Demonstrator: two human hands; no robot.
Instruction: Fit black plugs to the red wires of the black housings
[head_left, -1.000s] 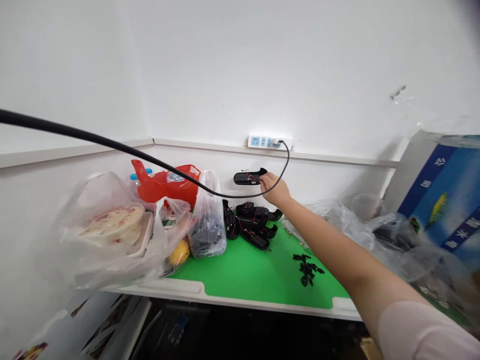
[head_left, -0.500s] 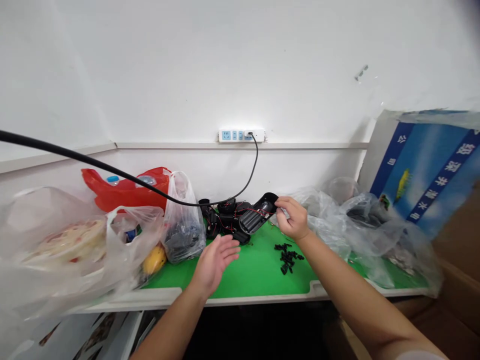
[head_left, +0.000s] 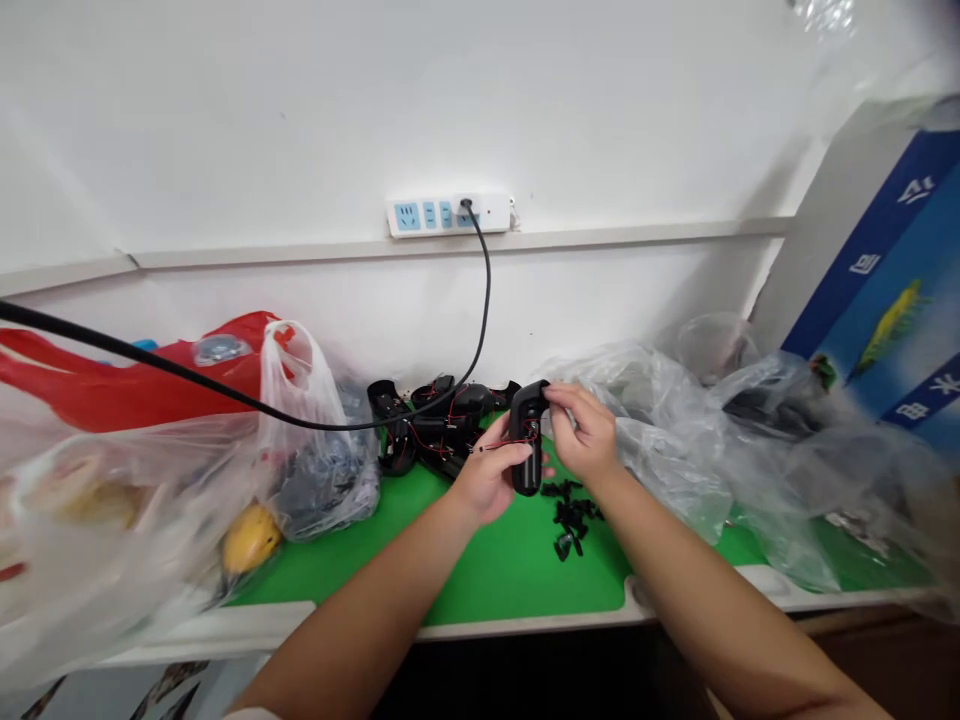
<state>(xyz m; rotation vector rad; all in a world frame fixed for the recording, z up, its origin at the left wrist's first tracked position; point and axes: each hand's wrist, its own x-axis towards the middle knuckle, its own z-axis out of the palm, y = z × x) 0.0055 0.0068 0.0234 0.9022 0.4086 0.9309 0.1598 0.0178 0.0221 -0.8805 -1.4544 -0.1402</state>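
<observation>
The left hand [head_left: 484,485] grips a black plastic casing [head_left: 529,468] around its lower body, the thumb lying across the front and fingertips showing beyond its far edge. The right hand [head_left: 589,435] pinches the bent upper end of the same casing between thumb and fingers. The casing stands nearly upright between the two hands, above the green tabletop [head_left: 517,585], its open side showing thin red wires [head_left: 504,442].

Just behind the left hand, a heap of similar black casings [head_left: 444,425] with red wires lies at the back of the table. Below the right hand, small black parts [head_left: 571,515] are scattered in a loose cluster.

Left of the heap stands a white plastic bag [head_left: 319,480] with dark contents, a yellow fruit [head_left: 253,538] beside it and a red bag [head_left: 150,385] behind. To the right spread clear plastic bags [head_left: 645,400], near a blue and white box [head_left: 862,280]. A black cable [head_left: 487,290] runs from a power strip [head_left: 495,215] on the wall, looping down in front of the heap and off to the left.
</observation>
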